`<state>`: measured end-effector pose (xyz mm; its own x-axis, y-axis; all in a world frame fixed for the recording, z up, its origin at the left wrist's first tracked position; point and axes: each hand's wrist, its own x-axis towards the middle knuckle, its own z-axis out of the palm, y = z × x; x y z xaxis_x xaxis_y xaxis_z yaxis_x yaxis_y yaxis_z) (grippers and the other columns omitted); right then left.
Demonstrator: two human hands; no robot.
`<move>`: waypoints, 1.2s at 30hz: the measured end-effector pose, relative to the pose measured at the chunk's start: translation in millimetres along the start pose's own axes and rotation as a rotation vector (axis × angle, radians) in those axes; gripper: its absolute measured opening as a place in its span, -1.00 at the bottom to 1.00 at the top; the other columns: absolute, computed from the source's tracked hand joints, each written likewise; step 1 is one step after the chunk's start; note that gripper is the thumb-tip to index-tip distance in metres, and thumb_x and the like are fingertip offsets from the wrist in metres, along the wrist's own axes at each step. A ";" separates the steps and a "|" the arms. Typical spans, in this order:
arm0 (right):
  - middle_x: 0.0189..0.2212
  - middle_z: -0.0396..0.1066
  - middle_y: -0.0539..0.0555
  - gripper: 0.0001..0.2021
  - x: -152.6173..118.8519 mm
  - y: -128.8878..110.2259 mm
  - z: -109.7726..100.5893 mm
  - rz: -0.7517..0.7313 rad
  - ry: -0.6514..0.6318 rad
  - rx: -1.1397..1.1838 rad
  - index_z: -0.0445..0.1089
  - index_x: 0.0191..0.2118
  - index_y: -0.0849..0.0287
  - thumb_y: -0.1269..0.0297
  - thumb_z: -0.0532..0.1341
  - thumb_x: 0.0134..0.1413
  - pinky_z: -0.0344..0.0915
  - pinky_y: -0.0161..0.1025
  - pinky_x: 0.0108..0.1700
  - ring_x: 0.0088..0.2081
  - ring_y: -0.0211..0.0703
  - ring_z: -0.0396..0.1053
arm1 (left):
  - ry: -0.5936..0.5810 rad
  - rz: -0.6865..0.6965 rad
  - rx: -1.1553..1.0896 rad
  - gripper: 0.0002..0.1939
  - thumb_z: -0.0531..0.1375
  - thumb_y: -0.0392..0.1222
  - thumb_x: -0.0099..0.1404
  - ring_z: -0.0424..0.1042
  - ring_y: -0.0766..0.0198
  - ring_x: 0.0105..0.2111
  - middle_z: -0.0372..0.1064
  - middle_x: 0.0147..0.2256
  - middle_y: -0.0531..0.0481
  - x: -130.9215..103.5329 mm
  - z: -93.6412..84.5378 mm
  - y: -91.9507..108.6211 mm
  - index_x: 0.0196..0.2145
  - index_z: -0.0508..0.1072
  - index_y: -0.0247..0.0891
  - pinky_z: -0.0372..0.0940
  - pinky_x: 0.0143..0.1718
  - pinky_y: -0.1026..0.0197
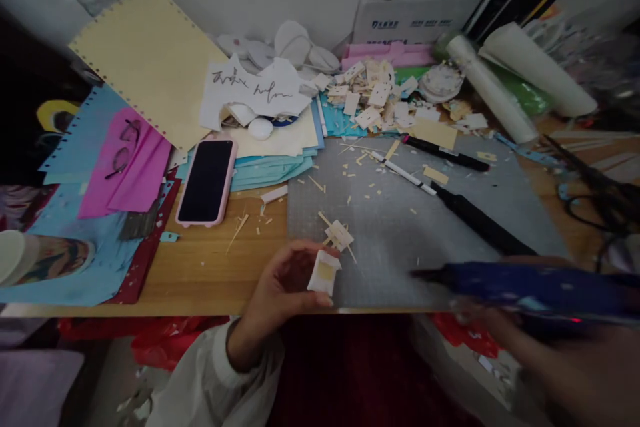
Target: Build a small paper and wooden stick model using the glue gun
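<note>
My left hand [280, 293] pinches a small white card piece with a tan centre [324, 272] at the front edge of the grey cutting mat [400, 227]. My right hand [505, 327] is blurred at the lower right and grips a dark blue glue gun [530, 287] whose nozzle points left, towards the card piece but apart from it. A small assembly of thin sticks and card [339, 235] lies on the mat just beyond my left fingers.
A pink-cased phone [207, 181] lies face up left of the mat. Coloured paper sheets [100, 167] and glasses cover the left side. A heap of cut card pieces [373, 97], pens [445, 153], a black knife handle [480, 221], paper rolls [490, 90] and scissors [600, 193] lie behind and right.
</note>
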<state>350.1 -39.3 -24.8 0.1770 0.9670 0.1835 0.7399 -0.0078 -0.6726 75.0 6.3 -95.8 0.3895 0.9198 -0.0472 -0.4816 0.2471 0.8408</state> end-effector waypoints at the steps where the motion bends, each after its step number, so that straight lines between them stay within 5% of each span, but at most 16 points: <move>1: -0.48 0.38 -0.10 -0.78 3.4 -10.2 8.0 -0.023 -0.013 0.031 0.30 -0.26 -0.04 0.18 0.27 -0.10 0.38 -0.30 -0.61 -0.61 -0.17 0.37 | -0.021 0.013 0.003 -0.46 0.44 -0.37 -0.03 0.45 0.27 -0.11 0.49 -0.08 -0.01 -0.5 0.0 -0.5 -0.08 0.46 -0.11 0.31 -0.09 0.31; 5: -0.54 0.35 -0.16 -0.84 11.4 -30.6 29.1 -0.177 -0.043 0.036 0.26 -0.31 0.00 0.26 0.23 -0.09 0.36 -0.43 -0.60 -0.63 -0.30 0.36 | -0.060 0.058 0.009 -0.39 0.46 -0.39 -0.08 0.45 0.26 -0.11 0.49 -0.08 -0.01 -0.9 -1.3 -4.0 -0.06 0.45 -0.11 0.31 -0.07 0.28; 12: -0.51 0.40 -0.10 -0.84 8.2 -22.0 40.0 -0.267 -0.020 -0.109 0.26 -0.26 0.10 0.25 0.16 -0.02 0.35 -0.46 -0.58 -0.62 -0.32 0.39 | -0.093 0.084 0.022 -0.38 0.47 -0.39 -0.09 0.43 0.27 -0.08 0.49 -0.10 -0.01 -0.9 -2.6 -5.1 -0.04 0.46 -0.14 0.29 -0.01 0.28; 36: -0.49 0.37 -0.09 -0.86 4.3 -20.0 37.0 -0.393 -0.168 -0.140 0.22 -0.21 0.10 0.25 0.12 0.10 0.34 -0.43 -0.53 -0.57 -0.32 0.41 | -0.103 0.084 0.012 -0.42 0.47 -0.37 -0.09 0.45 0.31 -0.14 0.50 -0.12 -0.01 1.8 0.5 -1.2 -0.07 0.48 -0.16 0.32 -0.08 0.33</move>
<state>312.1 -25.6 -37.1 -0.2344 0.9311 0.2793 0.8125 0.3454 -0.4696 76.8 7.5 -96.7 0.4270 0.9008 0.0792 -0.5066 0.1657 0.8461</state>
